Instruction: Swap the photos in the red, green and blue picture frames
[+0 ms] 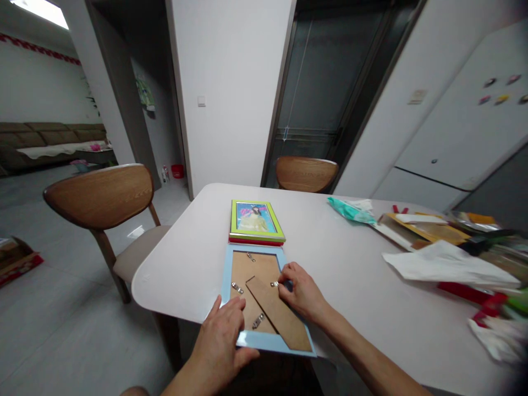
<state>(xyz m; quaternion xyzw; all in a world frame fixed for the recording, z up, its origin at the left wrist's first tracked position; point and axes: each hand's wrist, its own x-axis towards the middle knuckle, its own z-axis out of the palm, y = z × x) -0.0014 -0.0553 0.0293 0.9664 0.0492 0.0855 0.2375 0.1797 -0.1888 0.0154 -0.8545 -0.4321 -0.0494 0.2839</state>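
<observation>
A light blue picture frame (pixel 267 344) lies face down at the table's near edge, showing its brown backboard (pixel 258 267) and a slanting stand leg (pixel 284 322). Small metal clips sit around the backboard, among them a left clip (pixel 237 287) and a lower clip (pixel 258 320). My left hand (pixel 220 335) grips the frame's lower left corner, thumb by the near edge. At the right side, the fingers of my right hand (pixel 300 291) are pinched on a metal clip (pixel 274 284), partly hidden by them. A small dark patch under that hand is unclear.
Just beyond, a green picture frame (pixel 280 224) with a picture lies on a red one (pixel 256 240). Wrappers, a teal packet (pixel 350 210) and white paper (pixel 445 264) clutter the right of the table (pixel 177 269). Wooden chairs stand left (pixel 103 195) and behind (pixel 306 173).
</observation>
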